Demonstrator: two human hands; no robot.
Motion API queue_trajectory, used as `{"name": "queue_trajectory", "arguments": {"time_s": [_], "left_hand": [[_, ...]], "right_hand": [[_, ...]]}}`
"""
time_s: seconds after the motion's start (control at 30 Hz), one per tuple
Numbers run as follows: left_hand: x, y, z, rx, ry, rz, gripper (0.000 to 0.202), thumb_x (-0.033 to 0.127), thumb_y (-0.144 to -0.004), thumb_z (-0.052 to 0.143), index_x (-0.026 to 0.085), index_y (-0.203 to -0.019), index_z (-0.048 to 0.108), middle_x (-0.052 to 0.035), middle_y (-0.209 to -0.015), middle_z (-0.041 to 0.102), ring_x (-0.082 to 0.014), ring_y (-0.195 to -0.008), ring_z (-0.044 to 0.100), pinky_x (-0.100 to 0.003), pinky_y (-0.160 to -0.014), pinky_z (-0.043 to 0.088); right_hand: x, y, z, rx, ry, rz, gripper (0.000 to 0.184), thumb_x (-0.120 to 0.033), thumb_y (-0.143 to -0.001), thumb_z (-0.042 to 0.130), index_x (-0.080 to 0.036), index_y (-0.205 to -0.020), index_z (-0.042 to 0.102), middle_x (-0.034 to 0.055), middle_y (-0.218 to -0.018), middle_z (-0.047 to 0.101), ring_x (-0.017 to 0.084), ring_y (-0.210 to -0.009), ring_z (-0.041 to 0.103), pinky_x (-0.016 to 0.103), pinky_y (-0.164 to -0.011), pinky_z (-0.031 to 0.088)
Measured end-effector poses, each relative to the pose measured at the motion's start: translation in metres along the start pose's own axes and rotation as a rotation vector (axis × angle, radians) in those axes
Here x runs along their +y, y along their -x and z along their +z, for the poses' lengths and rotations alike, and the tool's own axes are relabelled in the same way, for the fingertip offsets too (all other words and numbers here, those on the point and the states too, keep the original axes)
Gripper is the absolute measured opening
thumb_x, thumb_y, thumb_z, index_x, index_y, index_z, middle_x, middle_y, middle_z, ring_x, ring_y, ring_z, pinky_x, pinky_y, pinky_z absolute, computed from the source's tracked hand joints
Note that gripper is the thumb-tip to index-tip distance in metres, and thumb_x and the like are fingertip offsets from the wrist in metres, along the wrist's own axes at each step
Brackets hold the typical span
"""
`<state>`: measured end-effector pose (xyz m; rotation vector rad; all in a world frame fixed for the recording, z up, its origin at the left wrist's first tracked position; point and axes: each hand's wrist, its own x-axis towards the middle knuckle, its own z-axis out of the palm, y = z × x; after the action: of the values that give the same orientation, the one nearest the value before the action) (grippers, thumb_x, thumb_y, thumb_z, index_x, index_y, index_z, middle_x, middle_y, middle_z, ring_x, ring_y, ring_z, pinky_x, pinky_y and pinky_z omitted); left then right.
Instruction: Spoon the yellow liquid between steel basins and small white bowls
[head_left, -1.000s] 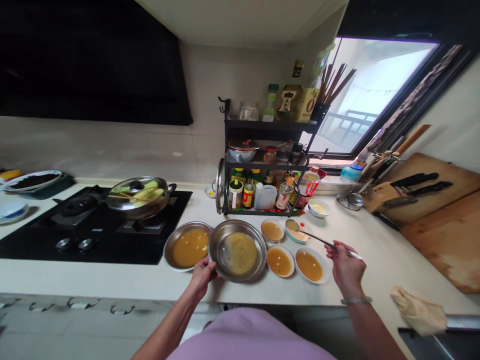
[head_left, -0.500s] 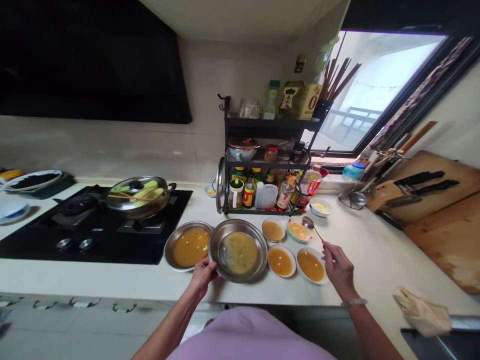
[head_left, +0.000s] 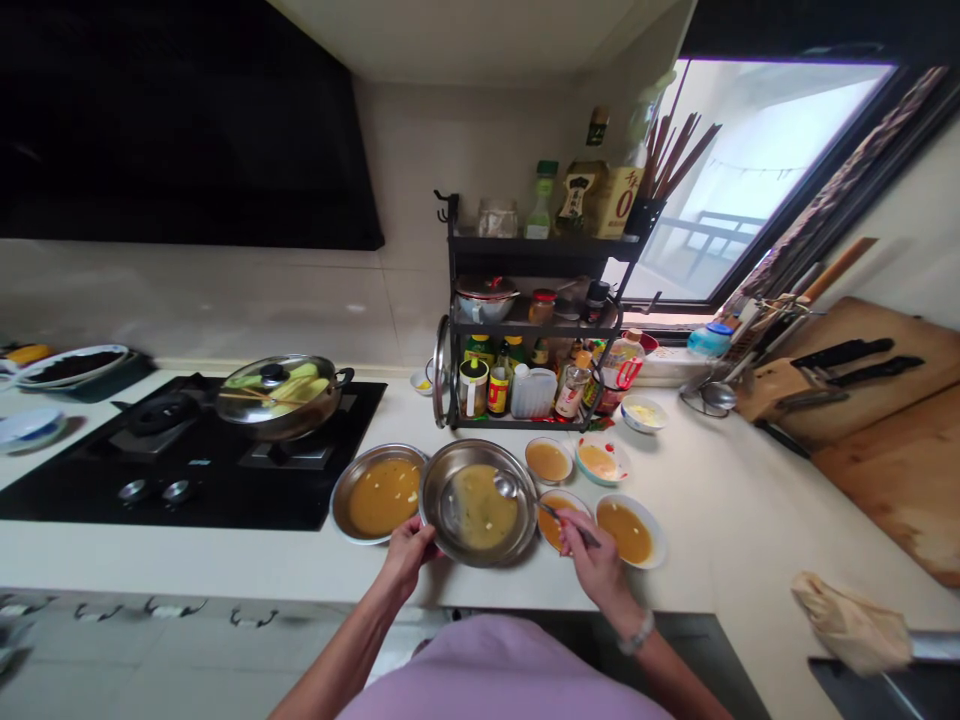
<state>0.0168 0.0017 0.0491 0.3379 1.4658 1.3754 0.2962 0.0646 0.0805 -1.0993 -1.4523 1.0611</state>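
Observation:
My left hand grips the near-left rim of a round steel basin, which holds a thin yellowish liquid. In my right hand is a metal spoon, its bowl over the liquid inside the basin and its handle crossing the right rim. A second steel basin with orange-brown liquid stands directly left. To the right are small bowls of similar liquid: a back bowl, a front bowl partly covered by my right hand, a white bowl, and a red-patterned bowl.
A lidded pan sits on the black gas hob at left. Behind the bowls stands a black spice rack with bottles. At right are a knife block, cutting boards and a beige cloth.
My right hand has moved left with the spoon, from above the right-hand bowls to the steel basin. My left hand stays on the basin's rim.

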Motion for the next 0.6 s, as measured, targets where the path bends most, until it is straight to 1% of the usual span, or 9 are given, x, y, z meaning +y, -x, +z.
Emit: {"name": "queue_trajectory", "arguments": {"time_s": [0.13,0.2,0.27,0.37,0.47,0.6], "left_hand": [[0.001,0.002,0.001,0.001,0.009,0.013,0.024,0.024,-0.047,0.071,0.018,-0.050,0.048,0.0073,-0.043,0.047,-0.0067,-0.040,0.045,-0.023,-0.048,0.045],[0.002,0.003,0.002,0.000,0.012,0.014,0.025,0.025,-0.047,0.071,0.018,-0.049,0.047,0.0073,-0.042,0.046,-0.0065,-0.040,0.044,-0.023,-0.048,0.045],[0.002,0.004,0.002,0.000,0.015,0.014,0.026,0.024,-0.047,0.071,0.018,-0.049,0.046,0.0073,-0.042,0.046,-0.0064,-0.040,0.044,-0.023,-0.048,0.045],[0.002,0.005,0.002,0.004,0.021,0.023,0.025,0.024,-0.047,0.070,0.018,-0.048,0.046,0.0071,-0.042,0.047,-0.0067,-0.040,0.044,-0.023,-0.047,0.045],[0.000,0.005,0.001,0.006,0.022,0.025,0.023,0.023,-0.047,0.070,0.018,-0.049,0.047,0.0072,-0.042,0.047,-0.0069,-0.040,0.045,-0.023,-0.047,0.045],[-0.001,0.005,0.000,-0.001,0.023,0.021,0.024,0.022,-0.048,0.070,0.018,-0.049,0.047,0.0072,-0.042,0.047,-0.0069,-0.040,0.046,-0.023,-0.047,0.046]], "right_hand": [[0.005,0.004,0.010,-0.063,0.027,0.002,0.023,-0.042,-0.074,0.066,-0.026,-0.087,0.074,0.0058,-0.084,0.069,0.016,-0.054,0.058,0.031,-0.049,0.052],[0.007,0.004,0.010,-0.055,0.025,0.035,0.024,-0.043,-0.073,0.067,-0.025,-0.087,0.074,0.0055,-0.081,0.069,0.016,-0.051,0.058,0.031,-0.048,0.052],[0.009,0.004,0.009,-0.008,-0.001,0.089,0.027,-0.045,-0.072,0.068,-0.023,-0.087,0.073,0.0037,-0.070,0.068,0.015,-0.045,0.055,0.031,-0.046,0.050],[0.013,0.002,0.008,0.100,-0.087,0.168,0.033,-0.049,-0.070,0.068,-0.019,-0.084,0.069,0.0002,-0.055,0.062,0.016,-0.041,0.053,0.030,-0.042,0.048],[0.014,0.001,0.008,0.172,-0.158,0.235,0.035,-0.050,-0.070,0.068,-0.017,-0.083,0.066,0.0005,-0.054,0.062,0.016,-0.042,0.054,0.029,-0.041,0.046],[0.007,0.001,0.008,0.207,-0.226,0.271,0.032,-0.047,-0.068,0.070,-0.017,-0.082,0.065,0.0011,-0.053,0.062,0.017,-0.043,0.054,0.028,-0.040,0.045]]}}
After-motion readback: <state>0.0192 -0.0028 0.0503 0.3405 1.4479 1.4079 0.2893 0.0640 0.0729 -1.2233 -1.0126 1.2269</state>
